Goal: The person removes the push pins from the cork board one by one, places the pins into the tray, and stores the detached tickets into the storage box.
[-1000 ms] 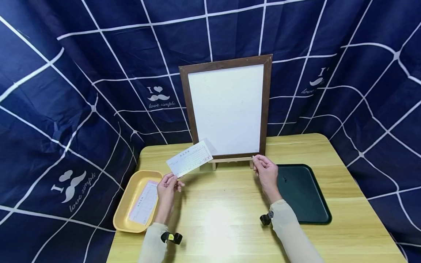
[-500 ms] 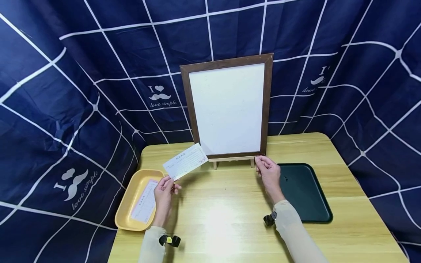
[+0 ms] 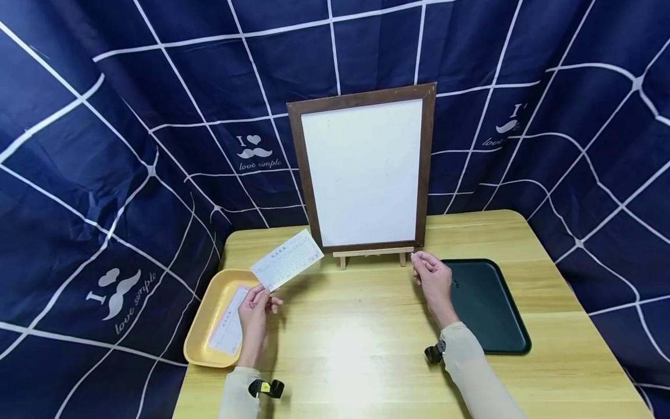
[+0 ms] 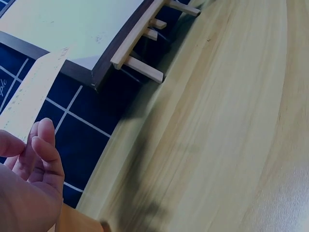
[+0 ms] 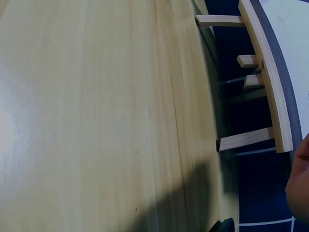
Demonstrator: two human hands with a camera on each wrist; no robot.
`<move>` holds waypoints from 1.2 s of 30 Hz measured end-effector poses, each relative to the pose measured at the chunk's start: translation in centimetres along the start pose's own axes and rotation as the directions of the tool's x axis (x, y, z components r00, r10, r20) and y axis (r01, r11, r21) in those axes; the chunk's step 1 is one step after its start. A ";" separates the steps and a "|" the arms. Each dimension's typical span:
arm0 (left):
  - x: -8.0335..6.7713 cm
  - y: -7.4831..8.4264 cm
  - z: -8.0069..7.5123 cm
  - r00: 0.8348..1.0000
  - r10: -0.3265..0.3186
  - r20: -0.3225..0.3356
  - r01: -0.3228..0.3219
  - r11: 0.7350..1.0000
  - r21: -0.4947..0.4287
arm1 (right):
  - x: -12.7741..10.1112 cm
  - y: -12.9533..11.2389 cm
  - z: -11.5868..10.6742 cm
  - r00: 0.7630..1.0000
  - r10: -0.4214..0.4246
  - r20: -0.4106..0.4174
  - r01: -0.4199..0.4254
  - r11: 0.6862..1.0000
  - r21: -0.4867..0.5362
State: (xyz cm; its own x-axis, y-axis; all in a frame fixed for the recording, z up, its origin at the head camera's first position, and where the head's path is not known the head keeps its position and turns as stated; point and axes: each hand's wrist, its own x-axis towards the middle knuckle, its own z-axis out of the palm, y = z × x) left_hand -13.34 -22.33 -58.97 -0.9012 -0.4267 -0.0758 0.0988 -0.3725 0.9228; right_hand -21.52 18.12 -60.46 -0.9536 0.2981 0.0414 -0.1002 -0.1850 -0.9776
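My left hand (image 3: 255, 314) pinches a lower corner of a white printed paper slip (image 3: 288, 260), lined with a grid and lettering, and holds it tilted above the table. In the left wrist view the slip (image 4: 36, 96) rises from between thumb and fingers. A framed whiteboard (image 3: 363, 174) leans on a small wooden easel (image 3: 373, 253) behind the hands. My right hand (image 3: 433, 282) is near the board's lower right corner, thumb and forefinger pinched together on a tiny pale piece (image 3: 412, 255), too small to identify. Only that hand's edge (image 5: 299, 186) shows in the right wrist view.
On the left a yellow basket (image 3: 196, 343) holds another printed slip (image 3: 227, 326), partly hidden by my left forearm. A dark green tray (image 3: 489, 302) lies to the right, beside my right arm. Blue gridded curtains (image 3: 251, 70) surround the wooden table (image 3: 361, 326).
My left hand has drawn the slip left and slightly down, away from the whiteboard's lower left corner. The right hand has shifted a little right, off the easel's end.
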 end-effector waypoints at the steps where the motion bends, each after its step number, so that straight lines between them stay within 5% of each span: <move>1: 0.0 0.0 -0.1 1.000 0.002 0.000 -0.002 1.000 -0.003 | 0.0 0.0 -0.1 1.000 0.000 -0.003 0.000 1.000 0.002; 16: 0.0 0.5 -0.9 0.998 -0.018 -0.060 0.014 0.997 -0.070 | -0.2 0.3 -2.4 0.999 0.033 -0.035 -0.035 0.999 -0.042; 24: 0.0 0.6 -1.8 0.995 -0.026 -0.095 0.016 0.994 -0.104 | -1.4 -2.2 -2.6 0.998 0.056 -0.007 -0.056 0.995 -0.088; 36: -0.5 1.2 -2.9 0.988 -0.039 -0.146 0.019 0.991 -0.131 | -0.7 0.8 -5.3 0.997 0.073 -0.032 -0.074 0.996 -0.057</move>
State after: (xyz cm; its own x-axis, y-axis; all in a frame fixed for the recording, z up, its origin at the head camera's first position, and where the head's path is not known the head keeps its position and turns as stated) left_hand -11.53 -24.91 -58.92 -0.8328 -0.5281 -0.1660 0.1359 -0.4858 0.8634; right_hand -19.38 22.73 -62.33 -0.9487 0.3141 -0.0364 -0.0128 -0.1532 -0.9881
